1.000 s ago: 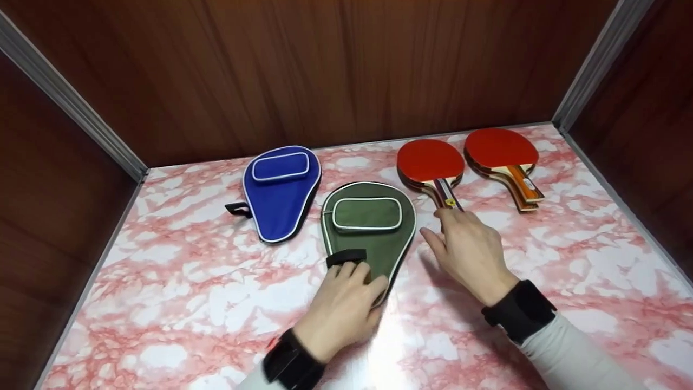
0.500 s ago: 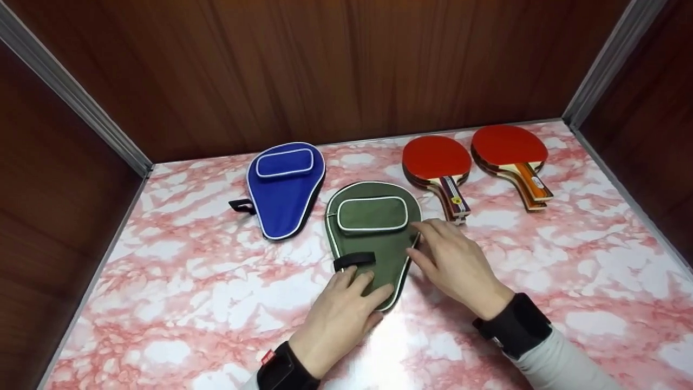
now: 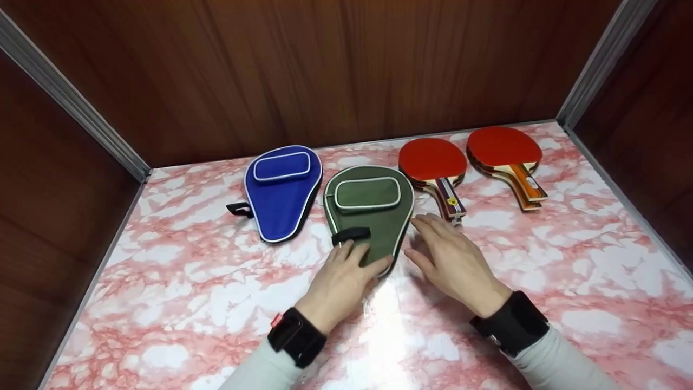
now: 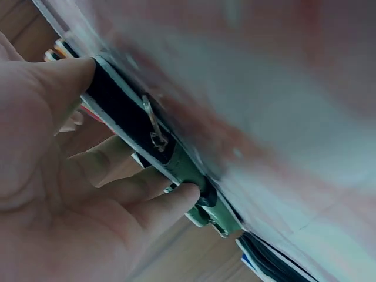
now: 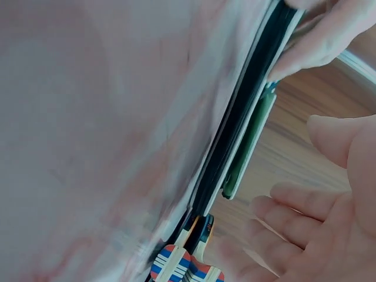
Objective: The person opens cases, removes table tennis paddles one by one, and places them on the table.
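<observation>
A green table tennis bat case [image 3: 376,216] with white piping lies flat, pocket [image 3: 368,193] up and narrow end toward me. My left hand [image 3: 335,281] holds that narrow end, thumb along its right edge and fingers by the black strap loop [image 3: 352,234]. In the left wrist view, a zip pull [image 4: 155,138] hangs on the case's dark side. Just right of the case is my right hand [image 3: 460,265], palm facing it, fingers loosely extended with nothing in them. The right wrist view shows its fingers apart from the case [image 5: 249,141].
A blue bat case [image 3: 281,203] lies left, its black strap [image 3: 238,209] sticking out. Two stacks of red bats, a nearer one [image 3: 433,160] and a farther one [image 3: 503,146], lie at the back right, handles toward me. Brown panels [image 3: 346,81] wall in the marbled table [image 3: 189,303].
My right hand has come off the bat handles to the green case's right side. The green case has slid away from me, my left hand moving with it.
</observation>
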Available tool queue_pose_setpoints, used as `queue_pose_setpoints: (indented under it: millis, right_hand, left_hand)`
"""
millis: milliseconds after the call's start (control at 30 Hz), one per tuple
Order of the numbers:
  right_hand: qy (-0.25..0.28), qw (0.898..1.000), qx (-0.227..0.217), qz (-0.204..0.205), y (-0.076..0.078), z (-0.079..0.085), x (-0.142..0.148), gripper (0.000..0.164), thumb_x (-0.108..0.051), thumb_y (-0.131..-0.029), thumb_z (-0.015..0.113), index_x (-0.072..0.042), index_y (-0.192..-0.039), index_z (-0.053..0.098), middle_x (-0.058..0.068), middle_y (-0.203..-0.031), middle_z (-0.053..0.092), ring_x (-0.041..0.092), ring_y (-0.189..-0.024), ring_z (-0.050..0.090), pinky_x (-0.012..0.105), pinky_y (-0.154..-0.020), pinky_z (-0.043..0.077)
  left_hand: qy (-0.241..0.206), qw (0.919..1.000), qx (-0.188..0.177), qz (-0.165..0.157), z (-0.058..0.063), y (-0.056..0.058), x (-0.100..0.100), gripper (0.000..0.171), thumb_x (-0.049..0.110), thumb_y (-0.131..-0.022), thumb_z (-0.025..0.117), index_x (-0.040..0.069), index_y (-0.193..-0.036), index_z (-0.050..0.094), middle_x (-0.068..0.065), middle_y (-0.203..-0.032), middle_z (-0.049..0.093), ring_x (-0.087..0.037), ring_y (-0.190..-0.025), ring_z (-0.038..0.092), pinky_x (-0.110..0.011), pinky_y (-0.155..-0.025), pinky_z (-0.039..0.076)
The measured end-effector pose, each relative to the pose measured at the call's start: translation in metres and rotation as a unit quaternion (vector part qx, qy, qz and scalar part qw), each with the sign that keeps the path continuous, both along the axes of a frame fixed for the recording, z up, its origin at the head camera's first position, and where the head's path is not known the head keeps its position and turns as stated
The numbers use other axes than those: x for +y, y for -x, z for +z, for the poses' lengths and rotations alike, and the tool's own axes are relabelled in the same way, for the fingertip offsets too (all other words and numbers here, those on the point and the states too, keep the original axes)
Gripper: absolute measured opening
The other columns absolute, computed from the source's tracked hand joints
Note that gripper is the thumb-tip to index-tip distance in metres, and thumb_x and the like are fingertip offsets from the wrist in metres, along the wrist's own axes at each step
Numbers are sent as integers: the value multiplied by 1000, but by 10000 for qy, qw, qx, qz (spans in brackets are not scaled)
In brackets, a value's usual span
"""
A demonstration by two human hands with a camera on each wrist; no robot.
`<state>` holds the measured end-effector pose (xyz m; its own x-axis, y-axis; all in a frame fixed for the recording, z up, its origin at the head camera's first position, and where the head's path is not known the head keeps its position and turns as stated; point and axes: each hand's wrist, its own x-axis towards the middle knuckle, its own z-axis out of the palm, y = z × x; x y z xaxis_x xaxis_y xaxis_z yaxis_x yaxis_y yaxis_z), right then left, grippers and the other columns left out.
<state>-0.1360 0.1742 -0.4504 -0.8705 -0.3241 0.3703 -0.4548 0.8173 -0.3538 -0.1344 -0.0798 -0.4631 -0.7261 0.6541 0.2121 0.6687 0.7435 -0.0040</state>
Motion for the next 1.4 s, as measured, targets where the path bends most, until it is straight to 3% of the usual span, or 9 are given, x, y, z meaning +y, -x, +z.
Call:
queue_pose_setpoints:
  millis: [167, 533, 733, 967, 1200, 1400]
  right_hand:
    - [-49, 10000, -74, -21, 0, -1, 2, 60, -28, -105, 78, 6, -151, 61, 26, -155, 60, 44, -149, 52, 62, -120, 42]
    - [-61, 9998, -197, -67, 1, -3, 3, 63, -30, -105, 78, 5, -153, 59, 25, -157, 59, 43, -149, 52, 62, -119, 42]
    - [-74, 9999, -143, -52, 2, -4, 5, 62, -29, -104, 79, 6, -152, 59, 26, -156, 59, 44, -148, 53, 61, -121, 41]
    - [-2, 9997, -29, -236, 4, -2, 11, 61, -25, -104, 79, 8, -151, 59, 28, -155, 59, 46, -148, 52, 61, -121, 40]
    - [90, 9942, 401, -994, 27, 11, 28, 63, -19, -104, 76, 13, -153, 53, 36, -154, 55, 52, -141, 53, 66, -116, 43]
    - [-84, 9923, 679, -1032, 35, 11, 36, 60, -17, -102, 77, 15, -147, 58, 34, -149, 58, 51, -140, 55, 62, -117, 44]
  left_hand:
    - [-64, 9995, -258, 181, 4, 15, 4, 43, 30, -112, 66, 32, -155, 66, -26, -156, 59, -55, -141, 57, -62, -116, 47]
    - [-291, 9979, -417, 391, 6, 50, 13, 42, 27, -112, 66, 28, -154, 67, -27, -155, 59, -56, -140, 56, -66, -116, 45]
    - [-403, 9956, -647, 539, 8, 64, 13, 43, 27, -112, 67, 28, -154, 67, -28, -157, 57, -58, -143, 53, -68, -118, 42]
    - [-582, 9940, -706, 602, 8, 72, 12, 43, 23, -111, 68, 27, -153, 68, -27, -157, 57, -58, -144, 51, -69, -118, 41]
    - [-651, 9931, -733, 637, 7, 72, 13, 43, 24, -110, 68, 27, -153, 68, -26, -158, 56, -58, -145, 50, -70, -118, 40]
    - [-610, 9921, -853, 690, 8, 74, 15, 44, 24, -111, 66, 29, -155, 66, -26, -160, 54, -58, -147, 48, -70, -120, 38]
